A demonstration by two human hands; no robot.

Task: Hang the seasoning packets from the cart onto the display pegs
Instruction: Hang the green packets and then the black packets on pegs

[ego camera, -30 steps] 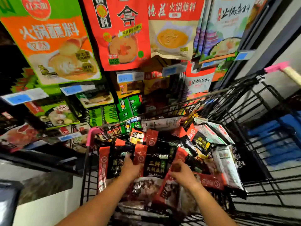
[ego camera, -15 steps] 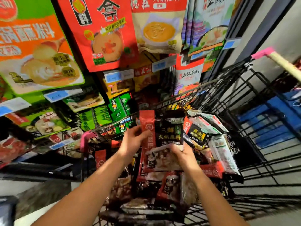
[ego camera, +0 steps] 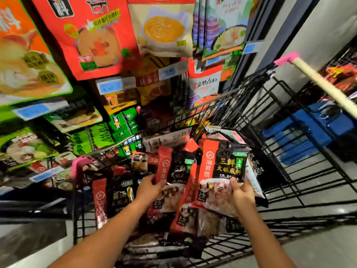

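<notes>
A black wire cart (ego camera: 286, 171) holds several red-and-black seasoning packets. My right hand (ego camera: 241, 196) grips the lower edge of one red-and-black packet (ego camera: 222, 167), held upright above the pile. My left hand (ego camera: 149, 188) grips another packet of the same kind (ego camera: 173, 175), still partly among the heap in the cart. A further packet (ego camera: 114, 196) lies at the cart's left side. Display pegs above and to the left carry hanging packets, among them a large red one (ego camera: 90, 35) and a beige one (ego camera: 164, 26).
Blue price tags (ego camera: 110, 87) front the peg rows. The cart's cream handle with a pink end (ego camera: 289, 60) runs at the upper right. A blue crate (ego camera: 309, 132) sits behind the cart. Green boxes (ego camera: 123, 124) fill a low shelf.
Both hands held one packet together half a second ago. Now the right hand holds it alone, further right, and the left hand has dropped to grip a second packet in the cart.
</notes>
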